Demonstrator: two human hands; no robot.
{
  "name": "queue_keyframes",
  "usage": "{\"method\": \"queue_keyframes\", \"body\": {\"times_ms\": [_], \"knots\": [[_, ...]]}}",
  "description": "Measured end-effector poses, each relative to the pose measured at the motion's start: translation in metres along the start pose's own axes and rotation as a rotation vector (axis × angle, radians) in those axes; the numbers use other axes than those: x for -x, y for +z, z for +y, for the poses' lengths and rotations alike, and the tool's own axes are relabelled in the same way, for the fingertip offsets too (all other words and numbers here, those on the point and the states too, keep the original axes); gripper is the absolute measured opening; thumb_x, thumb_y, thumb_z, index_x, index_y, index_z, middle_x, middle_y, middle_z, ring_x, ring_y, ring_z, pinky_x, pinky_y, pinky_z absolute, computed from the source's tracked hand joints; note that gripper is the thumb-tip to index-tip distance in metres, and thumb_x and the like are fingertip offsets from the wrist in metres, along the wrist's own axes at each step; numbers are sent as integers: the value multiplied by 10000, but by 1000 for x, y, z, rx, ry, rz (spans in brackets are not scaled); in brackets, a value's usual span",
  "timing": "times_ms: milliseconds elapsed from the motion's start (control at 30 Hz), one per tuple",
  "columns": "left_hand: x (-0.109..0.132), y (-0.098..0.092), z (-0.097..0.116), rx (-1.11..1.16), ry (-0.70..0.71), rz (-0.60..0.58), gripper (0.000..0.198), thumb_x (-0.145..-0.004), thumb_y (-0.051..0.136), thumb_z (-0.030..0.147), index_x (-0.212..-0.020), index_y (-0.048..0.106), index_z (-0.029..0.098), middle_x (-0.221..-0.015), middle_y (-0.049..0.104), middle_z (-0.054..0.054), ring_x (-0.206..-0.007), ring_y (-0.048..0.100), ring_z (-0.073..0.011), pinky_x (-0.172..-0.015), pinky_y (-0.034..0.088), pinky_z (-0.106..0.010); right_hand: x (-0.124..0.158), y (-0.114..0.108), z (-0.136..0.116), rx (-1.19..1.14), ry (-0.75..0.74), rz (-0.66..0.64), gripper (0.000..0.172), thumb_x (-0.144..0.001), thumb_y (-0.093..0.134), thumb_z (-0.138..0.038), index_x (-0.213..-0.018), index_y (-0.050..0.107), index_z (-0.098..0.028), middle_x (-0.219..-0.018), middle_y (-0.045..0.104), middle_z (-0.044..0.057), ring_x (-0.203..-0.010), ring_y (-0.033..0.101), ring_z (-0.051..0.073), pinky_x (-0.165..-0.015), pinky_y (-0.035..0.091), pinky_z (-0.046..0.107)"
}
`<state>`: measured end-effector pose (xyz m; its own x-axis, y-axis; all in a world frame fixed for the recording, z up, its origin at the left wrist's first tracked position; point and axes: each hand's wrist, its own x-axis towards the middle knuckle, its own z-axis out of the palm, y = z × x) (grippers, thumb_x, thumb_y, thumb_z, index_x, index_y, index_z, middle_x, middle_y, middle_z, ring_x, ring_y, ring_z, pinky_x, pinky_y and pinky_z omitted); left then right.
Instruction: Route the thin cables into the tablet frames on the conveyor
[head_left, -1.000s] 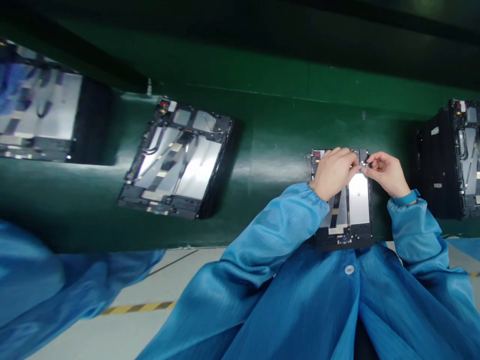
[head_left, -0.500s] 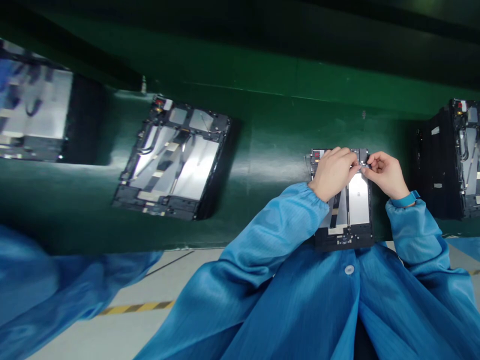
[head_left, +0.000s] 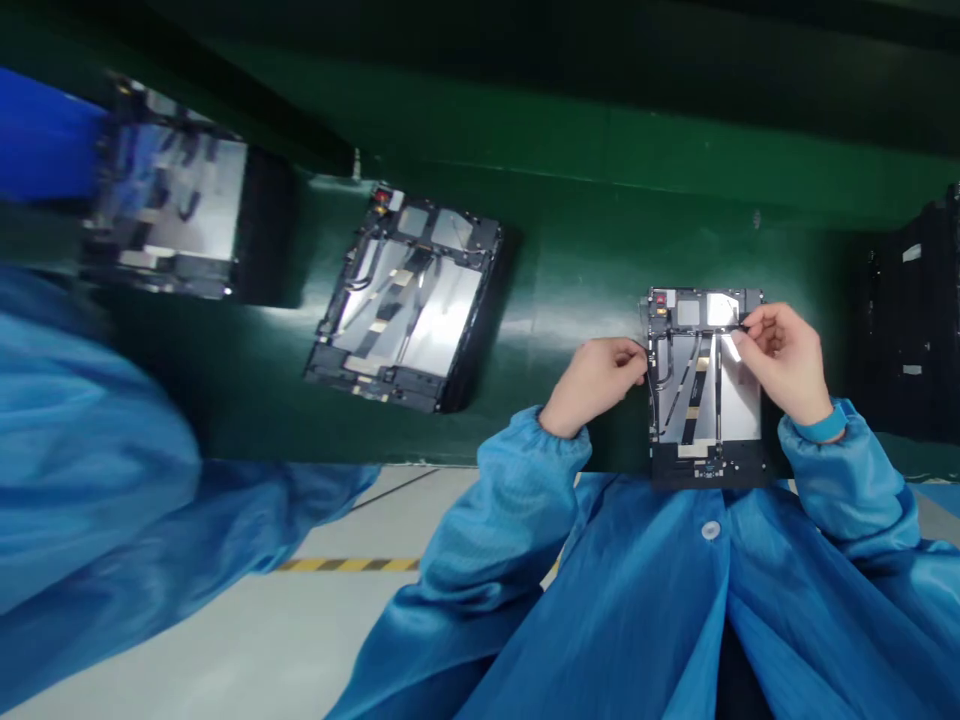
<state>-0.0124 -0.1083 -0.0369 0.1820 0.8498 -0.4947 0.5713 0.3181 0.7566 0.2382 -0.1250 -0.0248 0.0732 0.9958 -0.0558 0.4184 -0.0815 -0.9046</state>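
Head view: a black rectangular tablet frame with silver foil panels [head_left: 705,395] lies flat on a glossy green bench [head_left: 570,290], long axis running away from the wearer. Right hand [head_left: 787,360]: fingers pinch a small pale film tab [head_left: 733,347], half hidden. Left hand [head_left: 596,385]: open, loosely curled at the frame's left edge; contact hard to make out.

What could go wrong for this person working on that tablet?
The right hand seems to pinch a small shiny strip on the open tablet frame; it might slip or crease. Exposed ribbon cables could snag on a finger. The frame also sits at the edge of the green bench, so a knock might tip it.
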Motion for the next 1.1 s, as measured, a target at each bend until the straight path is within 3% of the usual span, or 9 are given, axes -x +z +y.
{"method": "queue_keyframes", "body": {"times_ms": [100, 200, 300, 400, 467, 600, 800, 1100], "knots": [[7, 13, -3, 92, 35, 112, 106, -755, 590, 201, -753, 694, 180, -623, 679, 18, -518, 571, -130, -559, 440, -250, 16, 21, -22, 78, -88, -262, 168, -840, 701, -208, -1004, 665, -218, -850, 695, -13, -585, 536, 104, -634, 481, 275], [25, 14, 0, 110, 175, 242, 152, -810, 619, 255, -840, 741, 170, -689, 715, -5, -596, 615, -138, -593, 467, -247, 25, 45, -32, 158, -157, -453, 291, -815, 744, -156, -1093, 677, -212, -968, 747, 15, -619, 568, 113, -711, 502, 287], [48, 7, 4, 153, 323, 221, 161, -867, 635, 274, -859, 761, 175, -747, 747, -25, -621, 634, -134, -606, 488, -247, 28, 59, -33, 201, -178, -533, 162, -825, 734, -130, -961, 685, -203, -872, 731, 3, -676, 597, 132, -730, 474, 271], [62, 3, 6, 172, 440, 153, 137, -891, 657, 260, -863, 770, 189, -768, 744, -28, -618, 612, -124, -609, 490, -249, 26, 55, -33, 213, -197, -563, 118, -826, 683, -90, -850, 655, -201, -742, 661, -27, -681, 585, 130, -702, 431, 249], [65, 5, 3, 199, 428, 123, 135, -894, 664, 264, -949, 767, 195, -772, 718, -19, -629, 599, -121, -614, 492, -246, 24, 46, -33, 236, -238, -607, 147, -801, 650, -58, -804, 628, -203, -708, 623, -38, -670, 559, 124, -684, 405, 242], [61, 19, -12, 276, 208, 102, 253, -850, 685, 262, -1092, 665, 192, -785, 638, 16, -638, 583, -106, -606, 480, -230, 16, 31, -29, 291, -365, -743, 183, -772, 594, -25, -801, 608, -205, -740, 617, -28, -691, 544, 128, -684, 396, 246], [55, 35, -25, 417, 40, -53, 274, -761, 721, 275, -940, 525, 206, -846, 564, 44, -606, 538, -69, -594, 471, -223, 3, 36, -16, 261, -581, -661, 182, -948, 535, -105, -853, 640, -219, -820, 674, 30, -803, 593, 186, -735, 454, 299], [52, 44, -21, 500, -26, -39, 222, -678, 645, 208, -808, 465, 214, -699, 482, 84, -558, 488, -63, -543, 424, -202, -8, 47, -2, 284, -647, -578, 221, -979, 506, -106, -864, 655, -221, -841, 696, 45, -804, 581, 203, -772, 472, 333]]}}
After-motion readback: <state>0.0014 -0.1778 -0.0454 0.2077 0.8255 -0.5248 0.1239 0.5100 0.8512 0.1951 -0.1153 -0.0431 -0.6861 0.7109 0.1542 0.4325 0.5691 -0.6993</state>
